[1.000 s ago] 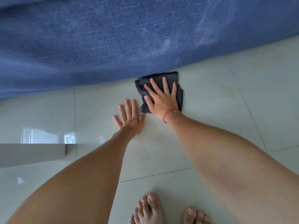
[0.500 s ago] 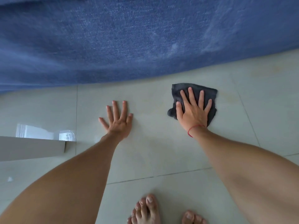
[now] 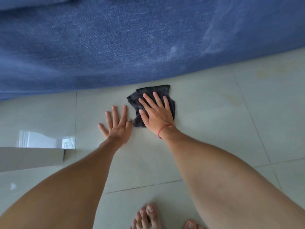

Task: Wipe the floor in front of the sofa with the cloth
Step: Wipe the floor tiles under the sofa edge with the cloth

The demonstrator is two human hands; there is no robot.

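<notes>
Dark cloth (image 3: 155, 91) lay bunched on the pale tiled floor (image 3: 214, 123), just in front of the blue sofa (image 3: 132, 47), its far edge close to the sofa's base. Right hand (image 3: 157, 115) pressed flat on the cloth, fingers (image 3: 149, 100) spread, nothing pinched. Left hand (image 3: 118, 128) flat on bare tile just beside the cloth, away from the sofa, fingers splayed, thumb nearly touching the cloth.

Risks, as judged: tile looked glossy, so the bracing left palm could slip under load. Cloth folded over itself; a stroke toward the left hand could bunch it further. Faint yellowish marks (image 3: 264, 73) near the sofa's edge, well apart from the cloth, might get missed.
</notes>
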